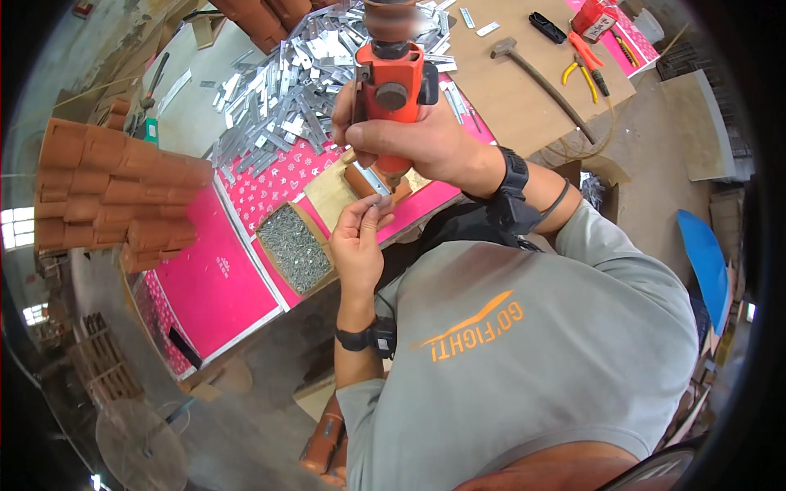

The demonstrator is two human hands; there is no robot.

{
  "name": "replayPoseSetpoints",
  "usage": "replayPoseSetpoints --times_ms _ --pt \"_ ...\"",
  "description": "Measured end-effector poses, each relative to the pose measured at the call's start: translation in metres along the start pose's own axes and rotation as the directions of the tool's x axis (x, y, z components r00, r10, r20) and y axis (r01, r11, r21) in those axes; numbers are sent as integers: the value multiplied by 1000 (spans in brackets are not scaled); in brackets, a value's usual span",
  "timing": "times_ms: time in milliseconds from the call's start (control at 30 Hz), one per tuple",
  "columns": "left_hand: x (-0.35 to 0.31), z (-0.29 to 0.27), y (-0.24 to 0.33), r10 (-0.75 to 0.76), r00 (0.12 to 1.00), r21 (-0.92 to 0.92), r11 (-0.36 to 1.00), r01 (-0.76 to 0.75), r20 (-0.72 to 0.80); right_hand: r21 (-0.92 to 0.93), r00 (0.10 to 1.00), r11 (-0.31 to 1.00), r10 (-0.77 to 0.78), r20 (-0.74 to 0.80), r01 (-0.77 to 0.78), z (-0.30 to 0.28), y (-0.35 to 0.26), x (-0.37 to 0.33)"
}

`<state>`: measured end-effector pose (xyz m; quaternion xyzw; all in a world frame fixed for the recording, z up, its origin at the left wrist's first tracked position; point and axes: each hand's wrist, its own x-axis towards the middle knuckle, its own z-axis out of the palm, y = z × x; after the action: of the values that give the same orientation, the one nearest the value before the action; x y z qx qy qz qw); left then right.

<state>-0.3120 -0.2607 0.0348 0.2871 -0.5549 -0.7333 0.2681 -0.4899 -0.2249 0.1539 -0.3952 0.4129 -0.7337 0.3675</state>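
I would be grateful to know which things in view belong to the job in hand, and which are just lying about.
Apparently in the job:
red power tool, in the right hand
brown piece beneath it
metal strip on that, by the left hand
probably the boxed screws and piled strips

Seemingly lying about:
hammer
yellow-handled pliers
black case
blue panel

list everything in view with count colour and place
table: 1, pink, centre
board: 1, brown, upper right
metal strips: many, silver, upper centre
tiles: many, terracotta, stacked left
fasteners: many, silver, in box
hammer: 1, brown, on board
pliers: 1, yellow, right of hammer
case: 1, black, beyond hammer
sheet: 1, blue, far right
power tool: 1, red, top centre
single tile: 1, terracotta, under power tool
single strip: 1, silver, on single tile
shirt: 1, grey, lower right
left grip: 1, bare, near tool tip
right grip: 1, bare, around power tool
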Motion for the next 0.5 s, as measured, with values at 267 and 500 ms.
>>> replayPoseSetpoints --times_ms 267,500 --pt "-5 2 -10 -14 1000 -15 1000 14 -20 2 999 1000 7 -40 -7 9 12 -3" --pt "-7 3 -13 32 999 36 999 -31 -39 30 999 999 24 -38 -23 10 17 -7"
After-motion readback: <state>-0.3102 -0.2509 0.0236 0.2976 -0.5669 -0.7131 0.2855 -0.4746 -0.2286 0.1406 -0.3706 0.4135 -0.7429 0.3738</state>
